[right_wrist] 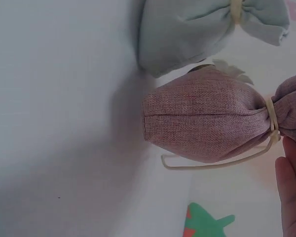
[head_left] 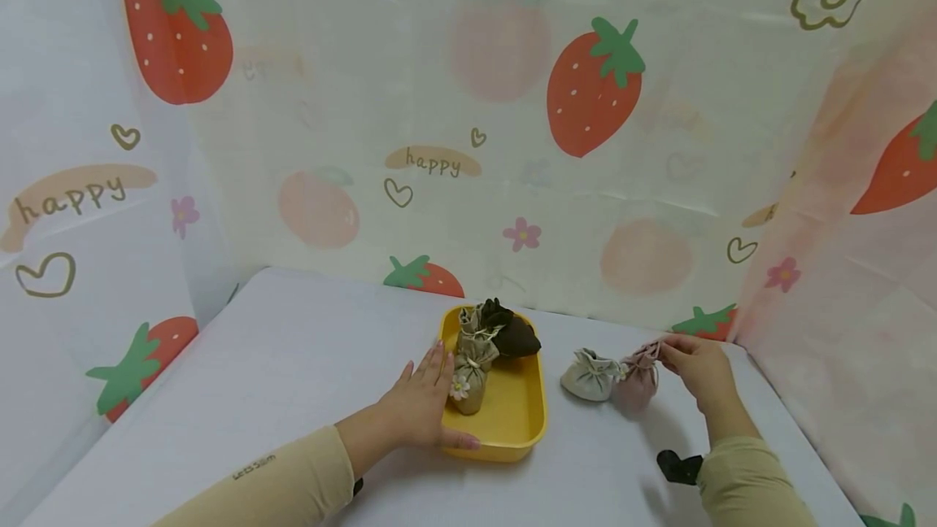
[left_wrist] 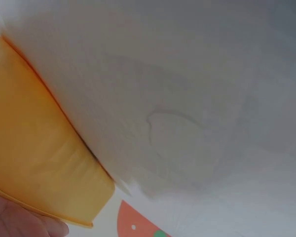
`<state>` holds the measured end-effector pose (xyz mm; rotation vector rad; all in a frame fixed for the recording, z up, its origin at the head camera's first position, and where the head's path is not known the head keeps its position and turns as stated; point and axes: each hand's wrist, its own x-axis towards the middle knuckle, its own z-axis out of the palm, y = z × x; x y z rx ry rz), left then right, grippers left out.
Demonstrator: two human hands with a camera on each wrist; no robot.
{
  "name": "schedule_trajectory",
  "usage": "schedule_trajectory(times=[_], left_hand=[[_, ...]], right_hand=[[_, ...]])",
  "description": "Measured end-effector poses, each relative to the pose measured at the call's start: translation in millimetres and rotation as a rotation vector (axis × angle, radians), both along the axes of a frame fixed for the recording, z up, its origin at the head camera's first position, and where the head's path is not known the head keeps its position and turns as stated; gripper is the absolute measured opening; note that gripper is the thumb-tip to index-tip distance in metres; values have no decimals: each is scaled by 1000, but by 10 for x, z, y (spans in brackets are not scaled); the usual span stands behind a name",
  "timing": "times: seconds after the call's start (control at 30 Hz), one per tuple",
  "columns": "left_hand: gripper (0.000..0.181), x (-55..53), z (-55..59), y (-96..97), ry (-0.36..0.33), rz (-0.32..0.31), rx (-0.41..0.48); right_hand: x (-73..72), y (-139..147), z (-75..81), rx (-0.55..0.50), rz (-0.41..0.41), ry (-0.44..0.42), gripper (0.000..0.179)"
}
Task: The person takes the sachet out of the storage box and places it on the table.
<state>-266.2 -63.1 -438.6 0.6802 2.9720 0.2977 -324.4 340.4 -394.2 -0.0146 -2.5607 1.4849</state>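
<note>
My left hand (head_left: 419, 407) rests its straight fingers on the left rim of a yellow tray (head_left: 512, 421), with the thumb at the near edge; the left wrist view shows the tray's side wall (left_wrist: 44, 148). In the tray lie beige drawstring pouches (head_left: 474, 360), one with a white flower, and a dark brown pouch (head_left: 516, 337). My right hand (head_left: 701, 368) pinches the gathered neck of a pink drawstring pouch (right_wrist: 207, 116). Its base looks lifted off the table in the right wrist view. Right beside it sits a pale grey pouch (head_left: 588, 376).
A white-covered table (head_left: 293, 348) carries everything. Sheets printed with strawberries (head_left: 596, 92) stand at the back and both sides. A black strap piece (head_left: 678, 468) shows at my right wrist.
</note>
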Motion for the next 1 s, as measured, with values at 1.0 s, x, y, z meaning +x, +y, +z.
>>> schedule_trajectory(times=[1.0], left_hand=[[132,14,9,0,-6,2,-4]], right_hand=[[47,31,-68,-1,15,-105,49]])
